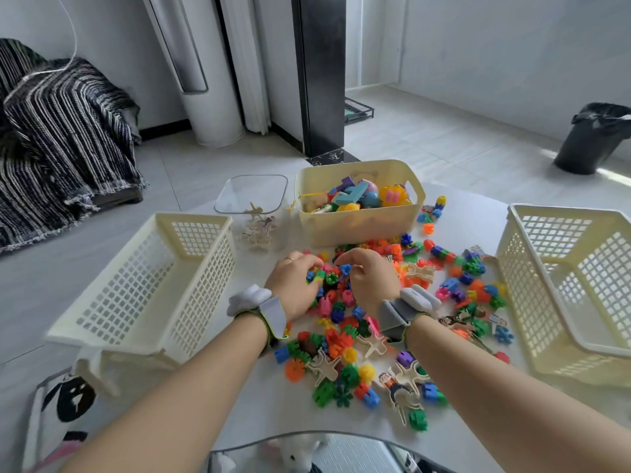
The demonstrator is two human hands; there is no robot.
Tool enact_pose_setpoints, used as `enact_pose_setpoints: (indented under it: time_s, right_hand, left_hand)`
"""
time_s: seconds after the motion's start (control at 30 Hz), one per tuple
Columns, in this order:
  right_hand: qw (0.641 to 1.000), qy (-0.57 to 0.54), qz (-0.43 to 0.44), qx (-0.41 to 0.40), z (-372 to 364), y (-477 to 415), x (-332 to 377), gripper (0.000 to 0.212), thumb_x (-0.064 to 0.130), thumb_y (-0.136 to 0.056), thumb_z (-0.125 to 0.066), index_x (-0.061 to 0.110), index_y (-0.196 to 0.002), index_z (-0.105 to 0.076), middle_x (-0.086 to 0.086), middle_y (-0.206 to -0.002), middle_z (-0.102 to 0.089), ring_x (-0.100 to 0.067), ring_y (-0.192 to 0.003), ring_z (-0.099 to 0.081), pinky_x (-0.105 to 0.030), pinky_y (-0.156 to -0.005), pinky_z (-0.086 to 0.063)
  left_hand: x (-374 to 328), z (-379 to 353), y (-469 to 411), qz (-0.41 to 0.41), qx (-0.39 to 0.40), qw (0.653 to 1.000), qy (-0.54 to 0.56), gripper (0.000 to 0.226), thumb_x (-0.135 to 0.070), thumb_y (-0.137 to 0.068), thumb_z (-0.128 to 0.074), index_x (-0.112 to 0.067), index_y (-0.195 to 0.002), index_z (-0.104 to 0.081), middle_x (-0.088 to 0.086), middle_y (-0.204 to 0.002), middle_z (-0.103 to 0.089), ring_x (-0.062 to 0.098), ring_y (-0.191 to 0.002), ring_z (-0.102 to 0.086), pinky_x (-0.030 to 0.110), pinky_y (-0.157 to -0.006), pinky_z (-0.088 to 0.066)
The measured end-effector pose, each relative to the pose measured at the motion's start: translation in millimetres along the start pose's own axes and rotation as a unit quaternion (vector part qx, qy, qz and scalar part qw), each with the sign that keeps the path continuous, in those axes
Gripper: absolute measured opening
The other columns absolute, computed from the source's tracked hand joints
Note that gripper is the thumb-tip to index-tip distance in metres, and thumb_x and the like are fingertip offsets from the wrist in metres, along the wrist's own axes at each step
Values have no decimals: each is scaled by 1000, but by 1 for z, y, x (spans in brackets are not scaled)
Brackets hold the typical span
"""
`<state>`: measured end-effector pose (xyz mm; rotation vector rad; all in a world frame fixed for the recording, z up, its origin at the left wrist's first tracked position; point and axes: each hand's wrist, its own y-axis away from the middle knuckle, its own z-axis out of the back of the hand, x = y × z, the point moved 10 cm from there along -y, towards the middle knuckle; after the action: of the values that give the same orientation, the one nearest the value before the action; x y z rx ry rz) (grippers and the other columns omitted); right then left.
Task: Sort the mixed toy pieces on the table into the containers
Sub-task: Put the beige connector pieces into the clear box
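I see bright toy pieces [336, 341] heaped on the table [266, 401] between the left lattice basket [129, 295] and the right lattice basket [526, 295]. Behind stand a toy-filled yellow tub [355, 227] and a clear tub [232, 196] holding beige figures [257, 230].

We wear a grey left strap [273, 314] and a grey right strap [392, 317] on bare wrists, both edged yellow-green, the left unit [249, 298] white and soft-looking, the right unit [420, 298] white, boxy and rounded, and a thin ring [289, 259] on our left hand [293, 285].
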<state>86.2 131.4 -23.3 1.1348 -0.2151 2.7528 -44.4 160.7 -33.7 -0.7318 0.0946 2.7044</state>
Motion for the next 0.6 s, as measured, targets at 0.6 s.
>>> enact_pose_setpoints:
  time_s: [0.6]
  right_hand:
    - [985, 143, 89, 50, -2, 55, -1, 29, 11, -90, -51, 31, -105, -67, 9, -124, -52, -21, -116, -39, -32, -97, -30]
  left_hand:
    - [-14, -20, 53, -30, 16, 999, 15, 16, -15, -87, -60, -17, -101, -67, 4, -101, -58, 23, -96, -56, 30, -83, -44]
